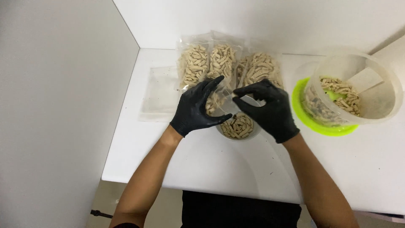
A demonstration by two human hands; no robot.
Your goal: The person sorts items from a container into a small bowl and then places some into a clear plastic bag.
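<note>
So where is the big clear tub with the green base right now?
In the head view, the big clear tub sits tilted on the white table at the right, just beyond the right hand, with the filled bags to its left.

Three filled clear packets lean against the wall (pale pieces inside), flat empty bags beside them.
</note>
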